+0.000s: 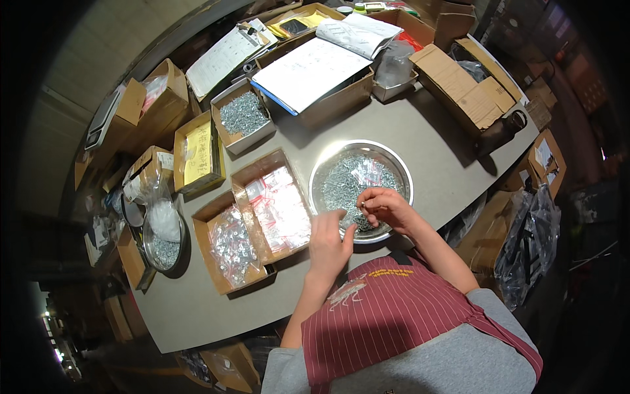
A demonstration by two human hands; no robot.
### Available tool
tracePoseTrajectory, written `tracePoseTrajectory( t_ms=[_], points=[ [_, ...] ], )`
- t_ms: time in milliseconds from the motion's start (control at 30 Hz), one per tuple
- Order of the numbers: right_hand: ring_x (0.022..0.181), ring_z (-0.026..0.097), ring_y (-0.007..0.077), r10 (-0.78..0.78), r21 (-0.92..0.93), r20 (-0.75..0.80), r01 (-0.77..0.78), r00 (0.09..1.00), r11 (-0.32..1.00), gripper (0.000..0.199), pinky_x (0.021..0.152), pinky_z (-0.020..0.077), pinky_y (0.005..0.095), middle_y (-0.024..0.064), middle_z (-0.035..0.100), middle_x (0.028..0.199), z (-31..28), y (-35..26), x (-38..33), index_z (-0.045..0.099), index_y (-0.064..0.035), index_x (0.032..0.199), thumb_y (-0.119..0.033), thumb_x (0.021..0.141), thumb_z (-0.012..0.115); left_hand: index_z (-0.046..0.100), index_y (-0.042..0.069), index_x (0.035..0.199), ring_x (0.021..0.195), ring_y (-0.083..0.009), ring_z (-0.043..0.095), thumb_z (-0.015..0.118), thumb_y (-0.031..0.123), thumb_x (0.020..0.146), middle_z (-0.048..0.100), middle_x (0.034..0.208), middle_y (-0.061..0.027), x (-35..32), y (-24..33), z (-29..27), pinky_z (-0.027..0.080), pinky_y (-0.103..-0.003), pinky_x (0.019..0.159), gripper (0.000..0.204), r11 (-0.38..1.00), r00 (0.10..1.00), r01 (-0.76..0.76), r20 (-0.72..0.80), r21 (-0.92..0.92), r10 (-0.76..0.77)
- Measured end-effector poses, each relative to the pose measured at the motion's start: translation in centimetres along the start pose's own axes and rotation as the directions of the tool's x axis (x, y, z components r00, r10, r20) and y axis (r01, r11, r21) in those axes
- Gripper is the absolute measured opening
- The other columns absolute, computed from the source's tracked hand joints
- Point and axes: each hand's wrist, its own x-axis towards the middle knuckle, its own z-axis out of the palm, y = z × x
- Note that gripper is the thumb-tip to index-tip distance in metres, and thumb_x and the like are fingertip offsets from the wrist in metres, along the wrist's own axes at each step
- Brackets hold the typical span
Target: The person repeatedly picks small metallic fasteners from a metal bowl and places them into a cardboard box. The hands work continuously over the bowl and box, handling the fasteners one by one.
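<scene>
Our right hand (387, 211) pinches 1 small metal bit (363, 205) over the bowl (361, 142), maybe so nothing gets lost. Our left hand (327, 240) curves half open, seemingly empty.

Screws (338, 184), apparently, in the bowl (359, 148)
</scene>
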Motion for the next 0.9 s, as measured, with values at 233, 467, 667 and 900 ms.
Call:
tracePoseTrajectory(
  t_ms=[233,467,667,900],
  points=[
    [0.099,0.06,0.0211,-0.205,0.469,0.025,0.17,0.978,0.867,0.029,0.095,0.0484,0.0351,0.012,0.062,0.107,0.2,1.5,0.9,0.061,0.0011,0.113,-0.022,0.095,0.057,0.058,0.0,0.115,0.093,-0.0356,0.058,0.076,0.01,0.08,0.06,0.099,-0.0159,0.0,0.1,0.5,0.046,-0.043,0.08,0.04,1.0,1.0,0.007,0.016,0.019,-0.007],
    [0.106,0.059,0.0222,-0.281,0.468,-0.032,0.263,0.959,0.843,0.031,0.1,0.045,0.037,0.0108,0.063,0.109,3.1,0.8,-0.1,0.061,-0.0006,0.115,-0.026,0.098,0.056,0.05,-0.003,0.129,0.092,-0.0343,0.059,0.077,0.01,0.078,0.06,0.098,-0.017,0.0,0.9,1.1,0.047,-0.043,0.08,0.059,0.998,0.998,0.055,0.036,-0.005,-0.055],
    [0.107,0.057,0.0186,-0.317,0.342,-0.102,0.333,0.943,0.879,0.029,0.1,0.0427,0.0351,0.0077,0.061,0.109,4.9,0.9,-0.7,0.055,-0.0036,0.121,-0.024,0.1,0.054,0.043,-0.007,0.136,0.095,-0.0356,0.06,0.075,0.006,0.078,0.06,0.102,-0.0183,-0.1,0.8,1.5,0.048,-0.044,0.082,0.067,0.996,0.997,0.072,0.026,-0.047,-0.071],
    [0.108,0.055,0.0186,-0.323,0.189,-0.136,0.345,0.937,0.919,0.037,0.1,0.041,0.0357,0.0074,0.06,0.109,6.0,1.3,-1.1,0.049,-0.0022,0.127,-0.026,0.1,0.053,0.041,-0.007,0.137,0.094,-0.0351,0.062,0.074,0.003,0.078,0.062,0.102,-0.0183,0.1,1.1,1.1,0.05,-0.043,0.08,0.069,0.998,0.998,0.06,-0.009,-0.018,-0.06]
  ],
)
